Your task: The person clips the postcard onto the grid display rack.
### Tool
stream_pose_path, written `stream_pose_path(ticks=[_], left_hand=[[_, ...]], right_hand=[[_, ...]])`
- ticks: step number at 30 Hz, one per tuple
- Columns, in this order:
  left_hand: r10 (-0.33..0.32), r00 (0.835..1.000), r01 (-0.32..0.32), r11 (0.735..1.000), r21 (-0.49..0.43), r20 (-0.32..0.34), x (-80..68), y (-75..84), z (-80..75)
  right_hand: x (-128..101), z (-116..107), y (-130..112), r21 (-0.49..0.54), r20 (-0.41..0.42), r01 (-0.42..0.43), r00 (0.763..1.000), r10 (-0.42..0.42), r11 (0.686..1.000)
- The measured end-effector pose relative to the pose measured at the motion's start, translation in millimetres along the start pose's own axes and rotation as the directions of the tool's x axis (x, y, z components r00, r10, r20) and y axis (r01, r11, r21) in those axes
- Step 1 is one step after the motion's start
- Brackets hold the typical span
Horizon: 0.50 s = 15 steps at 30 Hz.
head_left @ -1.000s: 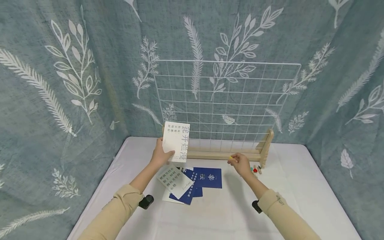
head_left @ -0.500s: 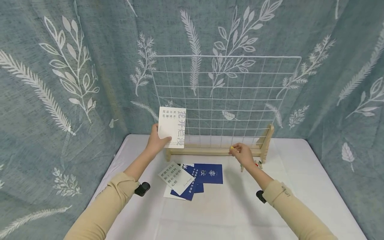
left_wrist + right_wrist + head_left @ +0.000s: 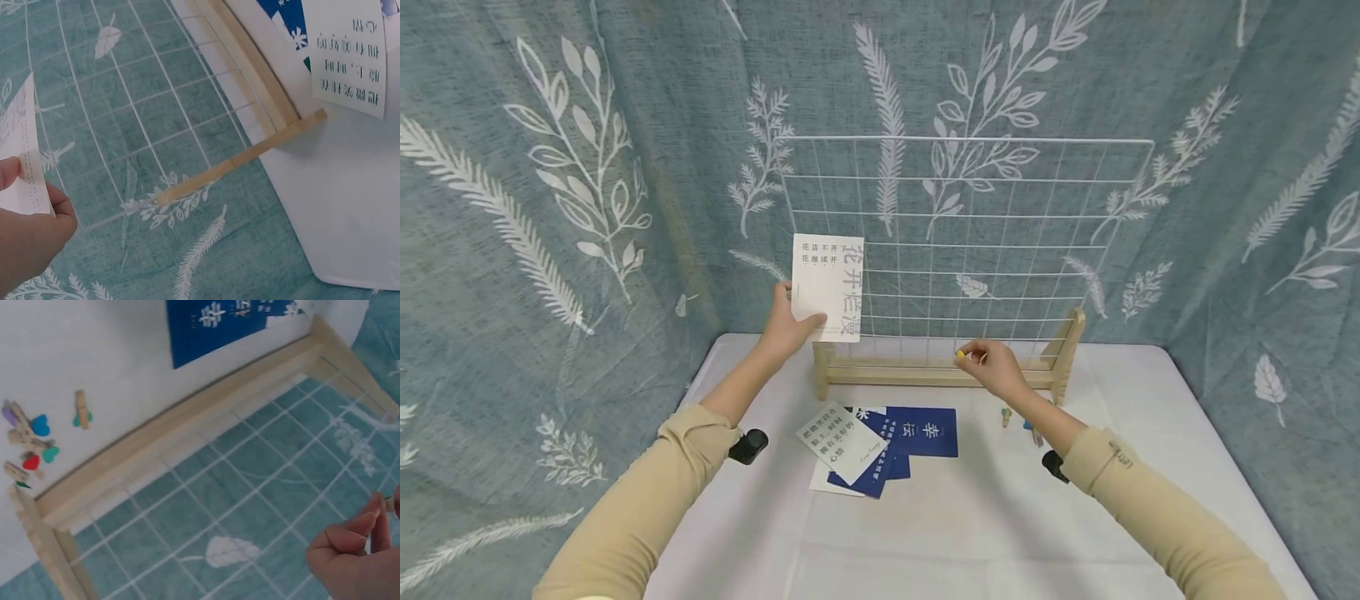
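My left hand (image 3: 786,325) grips a white printed card (image 3: 827,287) by its lower left edge, thumb across the front. The card is held upright before the lower left of a white wire grid (image 3: 910,242). In the left wrist view the card (image 3: 28,162) is cut off by the frame's edge. My right hand (image 3: 996,367) pinches a small wooden clothespin (image 3: 389,504) in its fingertips, mostly hidden; a yellow bit (image 3: 959,354) shows at its tip in the head view. It is in front of the grid's lower middle.
The grid stands in a wooden base (image 3: 895,375) on a white-covered table (image 3: 910,542). Several cards (image 3: 842,443), white and blue (image 3: 932,433), overlap in front of it. More clothespins with coloured hearts (image 3: 28,440) lie at right, one (image 3: 82,410) apart. Patterned curtain (image 3: 677,167) surrounds the table.
My left hand has lifted the white card up and slightly left, in front of the grid. The right hand has risen and moved a little left with the clothespin.
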<state>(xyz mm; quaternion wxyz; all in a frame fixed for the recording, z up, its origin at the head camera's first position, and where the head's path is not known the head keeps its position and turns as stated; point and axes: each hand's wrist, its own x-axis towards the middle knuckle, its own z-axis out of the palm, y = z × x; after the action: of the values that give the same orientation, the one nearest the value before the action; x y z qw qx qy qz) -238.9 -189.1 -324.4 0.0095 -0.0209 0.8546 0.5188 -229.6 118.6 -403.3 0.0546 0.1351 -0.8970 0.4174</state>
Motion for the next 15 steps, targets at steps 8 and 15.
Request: stream_pose_path(ticks=[8,15], left_hand=[[0.022,1.000,-0.023,0.999,-0.046,-0.020,5.7,10.8,-12.8],[0.099,0.995,-0.099,0.995,-0.015,-0.015,8.8,21.9,-23.2]], right_hand=[[7,-7,-35,-0.013,0.108,0.079,0.991,-0.077,0.997],[16,-28,-66,-0.028,0.150,0.113,0.983,-0.108,0.993]])
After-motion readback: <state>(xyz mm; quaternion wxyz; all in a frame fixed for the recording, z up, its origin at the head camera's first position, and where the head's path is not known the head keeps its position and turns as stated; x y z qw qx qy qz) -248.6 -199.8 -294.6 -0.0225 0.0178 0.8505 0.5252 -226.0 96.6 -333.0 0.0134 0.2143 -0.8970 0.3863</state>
